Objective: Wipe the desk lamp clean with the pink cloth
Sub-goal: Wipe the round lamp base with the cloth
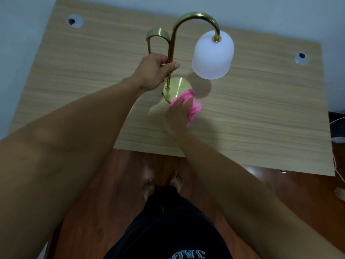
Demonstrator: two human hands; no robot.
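The left hand (155,71) grips the desk lamp (170,53) stem; the right hand (178,116) presses the pink cloth (194,105) on its base — a hard shove could tip the top-heavy shade (212,55) onto the bench (261,109).

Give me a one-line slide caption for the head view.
Left hand steadies the brass lamp stem while the right hand rubs the pink cloth on its round base.
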